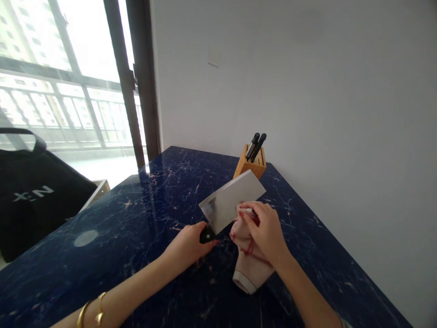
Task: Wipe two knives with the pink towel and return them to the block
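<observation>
My left hand (189, 243) is closed round the black handle of a cleaver (230, 198). The broad, shiny blade points away to the upper right, tilted above the table. My right hand (268, 230) pinches a pale cloth with red stripes (251, 269). The bunched top of the cloth lies against the lower edge of the blade, while the rest hangs down below my right hand. Behind the blade stands a wooden knife block (254, 169), partly hidden by it. Two black-handled tools (255, 148) stick up from its slots.
A dark blue marbled table (164, 191) stretches out under my hands to a grey-white wall (307, 91). On the left, a black bag (41, 191) with white lettering stands beside the table. Behind it are a glass door and a balcony railing (82, 114).
</observation>
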The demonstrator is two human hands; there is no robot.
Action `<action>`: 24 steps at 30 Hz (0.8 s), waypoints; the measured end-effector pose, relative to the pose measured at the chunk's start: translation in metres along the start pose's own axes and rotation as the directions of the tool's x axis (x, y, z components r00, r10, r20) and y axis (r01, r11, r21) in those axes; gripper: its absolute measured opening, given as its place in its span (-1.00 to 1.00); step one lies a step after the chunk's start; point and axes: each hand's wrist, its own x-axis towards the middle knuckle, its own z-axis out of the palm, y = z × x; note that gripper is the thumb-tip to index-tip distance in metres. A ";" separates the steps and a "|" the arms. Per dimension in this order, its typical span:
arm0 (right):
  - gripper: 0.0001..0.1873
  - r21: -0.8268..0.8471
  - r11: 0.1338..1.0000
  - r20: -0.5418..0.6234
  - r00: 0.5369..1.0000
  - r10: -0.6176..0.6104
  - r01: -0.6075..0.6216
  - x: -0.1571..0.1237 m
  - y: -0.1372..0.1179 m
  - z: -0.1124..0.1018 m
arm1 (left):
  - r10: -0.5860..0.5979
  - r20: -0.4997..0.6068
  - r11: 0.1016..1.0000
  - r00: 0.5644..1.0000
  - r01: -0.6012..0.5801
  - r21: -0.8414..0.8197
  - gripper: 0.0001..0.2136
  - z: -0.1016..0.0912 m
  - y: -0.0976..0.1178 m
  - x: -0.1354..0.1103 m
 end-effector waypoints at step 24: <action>-0.83 0.008 0.997 -0.164 0.984 0.074 -0.074 0.001 0.022 0.004 | 0.001 0.098 1.000 0.995 -0.002 0.017 -0.76 0.004 0.000 -0.003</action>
